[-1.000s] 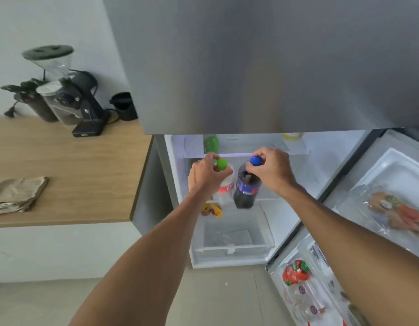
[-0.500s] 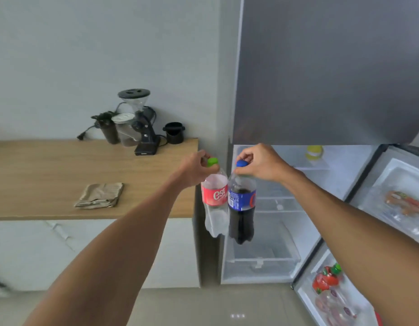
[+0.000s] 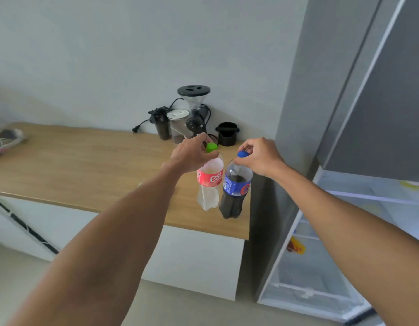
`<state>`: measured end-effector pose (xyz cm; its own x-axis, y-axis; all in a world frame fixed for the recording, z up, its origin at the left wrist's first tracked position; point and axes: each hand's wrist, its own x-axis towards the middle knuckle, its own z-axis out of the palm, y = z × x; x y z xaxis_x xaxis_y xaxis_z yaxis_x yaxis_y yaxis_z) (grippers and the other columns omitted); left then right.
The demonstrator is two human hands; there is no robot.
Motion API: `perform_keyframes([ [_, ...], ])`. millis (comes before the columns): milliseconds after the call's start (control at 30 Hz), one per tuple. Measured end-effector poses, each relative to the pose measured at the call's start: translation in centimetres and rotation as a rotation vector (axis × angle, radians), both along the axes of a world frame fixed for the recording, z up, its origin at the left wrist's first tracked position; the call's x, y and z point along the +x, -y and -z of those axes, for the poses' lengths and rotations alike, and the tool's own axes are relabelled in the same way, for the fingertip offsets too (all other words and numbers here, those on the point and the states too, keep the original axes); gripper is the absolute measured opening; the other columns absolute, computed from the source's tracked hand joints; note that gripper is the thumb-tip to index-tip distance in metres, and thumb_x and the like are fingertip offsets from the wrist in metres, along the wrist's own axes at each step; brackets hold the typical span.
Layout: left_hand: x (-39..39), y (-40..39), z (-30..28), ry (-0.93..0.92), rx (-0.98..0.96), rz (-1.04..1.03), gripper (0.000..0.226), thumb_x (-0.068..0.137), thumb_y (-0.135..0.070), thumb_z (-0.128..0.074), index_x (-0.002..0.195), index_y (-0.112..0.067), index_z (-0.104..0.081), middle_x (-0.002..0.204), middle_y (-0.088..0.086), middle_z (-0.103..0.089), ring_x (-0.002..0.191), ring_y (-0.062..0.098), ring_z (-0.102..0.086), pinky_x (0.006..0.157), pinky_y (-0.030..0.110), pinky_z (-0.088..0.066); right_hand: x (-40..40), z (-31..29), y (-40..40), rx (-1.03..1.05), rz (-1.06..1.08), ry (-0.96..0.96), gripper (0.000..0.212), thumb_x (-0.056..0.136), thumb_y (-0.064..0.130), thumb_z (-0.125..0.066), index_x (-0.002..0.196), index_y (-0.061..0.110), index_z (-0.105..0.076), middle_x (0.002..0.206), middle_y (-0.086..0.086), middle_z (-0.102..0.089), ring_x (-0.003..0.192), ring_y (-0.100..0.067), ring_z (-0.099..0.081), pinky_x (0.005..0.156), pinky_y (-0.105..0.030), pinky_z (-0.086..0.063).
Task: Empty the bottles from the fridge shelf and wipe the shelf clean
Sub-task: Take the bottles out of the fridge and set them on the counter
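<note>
My left hand (image 3: 192, 155) grips the neck of a clear bottle (image 3: 209, 184) with a green cap and a red label. My right hand (image 3: 260, 156) grips the neck of a dark cola bottle (image 3: 235, 194) with a blue cap and a blue label. Both bottles hang upright side by side over the right end of the wooden counter (image 3: 86, 170). The open fridge (image 3: 344, 208) stands at the right, with a white shelf (image 3: 373, 196) showing inside.
A coffee grinder (image 3: 192, 114) with a cord, jars and a black cup (image 3: 227, 134) stand at the back of the counter by the wall. A yellow packet (image 3: 296, 247) lies low in the fridge. A shoe (image 3: 6, 140) rests at the counter's far left.
Both hands lifted the two bottles out of the fridge and carried them left, over the counter. My view turned left and the cloth on the counter left the frame.
</note>
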<state>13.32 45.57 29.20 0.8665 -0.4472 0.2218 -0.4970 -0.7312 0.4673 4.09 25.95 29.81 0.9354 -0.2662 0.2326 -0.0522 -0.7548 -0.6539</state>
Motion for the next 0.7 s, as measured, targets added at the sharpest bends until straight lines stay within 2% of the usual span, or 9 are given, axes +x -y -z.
perform_keyframes([
  [67, 2.2, -0.3, 0.5, 0.002, 0.004, -0.014, 0.033, 0.081, -0.058, -0.064, 0.103, -0.035, -0.056, 0.09, -0.009, -0.072, 0.071, 0.017, -0.073, 0.076, 0.043, -0.059, 2.6, 0.5, -0.7, -0.002, -0.014, -0.007, 0.021, 0.064, 0.025, -0.084, 0.082, 0.017, -0.075, 0.073, 0.004, -0.069, 0.072, -0.015, -0.064, 0.064, -0.022, -0.049],
  [167, 5.4, -0.2, 1.5, -0.001, 0.027, -0.013, 0.028, 0.088, -0.053, -0.066, 0.104, -0.032, -0.055, 0.085, -0.009, -0.073, 0.062, 0.01, -0.072, 0.073, 0.038, -0.057, 6.3, 1.2, -1.0, 0.001, -0.029, -0.021, 0.022, 0.065, 0.026, -0.083, 0.083, 0.018, -0.074, 0.075, 0.006, -0.068, 0.074, -0.013, -0.064, 0.06, -0.021, -0.046],
  [300, 9.0, 0.0, 2.8, -0.018, 0.022, -0.039, 0.034, 0.089, -0.049, -0.067, 0.112, -0.026, -0.059, 0.095, 0.0, -0.072, 0.074, 0.021, -0.071, 0.078, 0.046, -0.058, 10.4, 1.6, -1.0, -0.021, -0.036, -0.034, 0.023, 0.066, 0.026, -0.083, 0.085, 0.016, -0.075, 0.078, 0.003, -0.07, 0.076, -0.014, -0.065, 0.059, -0.019, -0.044],
  [400, 10.8, 0.3, 3.3, -0.033, -0.023, -0.075, 0.041, 0.086, -0.049, -0.068, 0.118, -0.024, -0.062, 0.1, 0.003, -0.07, 0.085, 0.026, -0.069, 0.08, 0.044, -0.057, 12.5, 2.0, -0.9, 0.003, -0.004, -0.045, 0.024, 0.066, 0.027, -0.083, 0.085, 0.016, -0.076, 0.078, 0.003, -0.069, 0.076, -0.014, -0.063, 0.059, -0.02, -0.044],
  [500, 11.8, 0.3, 3.7, -0.081, -0.076, -0.086, 0.044, 0.084, -0.053, -0.068, 0.118, -0.027, -0.063, 0.096, 0.0, -0.071, 0.083, 0.025, -0.071, 0.078, 0.043, -0.06, 13.5, 2.3, -0.6, 0.014, 0.006, -0.051, 0.026, 0.066, 0.03, -0.084, 0.087, 0.018, -0.076, 0.081, 0.002, -0.071, 0.077, -0.014, -0.064, 0.055, -0.019, -0.041],
  [600, 12.1, 0.1, 4.1, -0.128, -0.105, -0.083, 0.044, 0.087, -0.057, -0.07, 0.119, -0.027, -0.061, 0.09, 0.0, -0.071, 0.082, 0.022, -0.071, 0.074, 0.04, -0.06, 13.3, 2.3, 0.0, 0.03, -0.023, -0.065, 0.036, 0.065, 0.033, -0.086, 0.096, 0.02, -0.074, 0.087, 0.003, -0.072, 0.082, -0.014, -0.066, 0.063, -0.021, -0.046],
  [667, 11.5, -0.2, 4.1, -0.16, -0.123, -0.079, 0.05, 0.088, -0.056, -0.07, 0.126, -0.026, -0.058, 0.094, 0.001, -0.07, 0.085, 0.019, -0.068, 0.07, 0.033, -0.055, 12.4, 2.3, 0.5, 0.026, -0.049, -0.082, 0.048, 0.066, 0.035, -0.087, 0.109, 0.021, -0.071, 0.097, 0.003, -0.07, 0.09, -0.015, -0.066, 0.069, -0.022, -0.046],
  [700, 11.1, -0.3, 4.2, -0.163, -0.128, -0.08, 0.056, 0.088, -0.055, -0.07, 0.133, -0.024, -0.056, 0.099, 0.0, -0.07, 0.09, 0.018, -0.067, 0.074, 0.033, -0.054, 11.7, 2.4, 0.7, 0.031, -0.055, -0.087, 0.056, 0.067, 0.036, -0.087, 0.117, 0.021, -0.067, 0.103, 0.003, -0.068, 0.093, -0.015, -0.064, 0.073, -0.023, -0.044],
])
